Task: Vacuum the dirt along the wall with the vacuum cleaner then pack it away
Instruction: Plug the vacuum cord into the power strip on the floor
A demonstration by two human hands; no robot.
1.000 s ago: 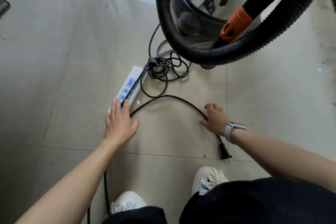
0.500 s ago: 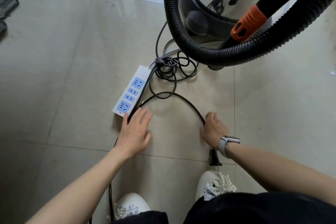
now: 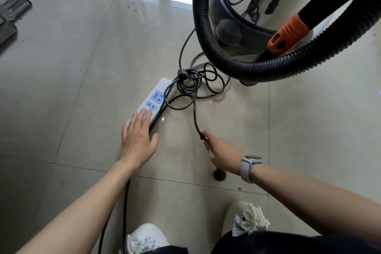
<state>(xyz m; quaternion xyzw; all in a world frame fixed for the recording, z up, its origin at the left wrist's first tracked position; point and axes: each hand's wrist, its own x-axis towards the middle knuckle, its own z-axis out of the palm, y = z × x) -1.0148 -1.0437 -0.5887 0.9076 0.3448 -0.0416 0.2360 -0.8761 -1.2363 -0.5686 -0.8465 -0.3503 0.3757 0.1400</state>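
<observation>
head view looks down at a tiled floor (image 3: 72, 88), where the left hand (image 3: 137, 140) lies flat with straight fingers on the near end of a white power strip (image 3: 153, 99), its grip wide and holding nothing. the right hand (image 3: 221, 154) has its grip closed around the black cord (image 3: 194, 113), with the plug (image 3: 219, 174) showing just below the wrist. the cord runs up to a tangled coil (image 3: 193, 82) beside the strip. the vacuum cleaner (image 3: 237, 27) stands beyond the coil, its ribbed hose (image 3: 226, 62) looping in front of it. this looks like the powering-up step, before any vacuuming. next move likely calls for turning the plug toward a free socket while the left hand steadies the strip.
</observation>
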